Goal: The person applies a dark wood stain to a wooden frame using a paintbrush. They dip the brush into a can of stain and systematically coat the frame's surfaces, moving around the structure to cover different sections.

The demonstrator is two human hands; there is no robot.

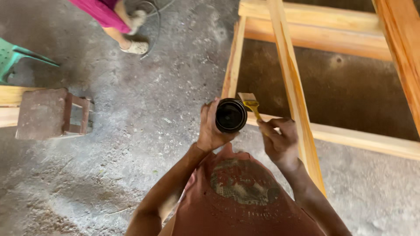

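- A small black tin point(230, 115), probably light, rigid and easily spilled, is gripped round its side by the left hand point(211, 131).
- A yellow-handled paintbrush point(250, 103) is pinched at its handle by the right hand point(280, 142); its bristles look soft.

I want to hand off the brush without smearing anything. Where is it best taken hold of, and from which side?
Likely by the yellow handle of the brush, from the right, where the right hand grips it now. The bristle end points toward the black can in the left hand.

We're in a woodworking shop: raw timber frame point(302, 87), dusty concrete floor point(144, 144), rough wooden stool point(50, 112).
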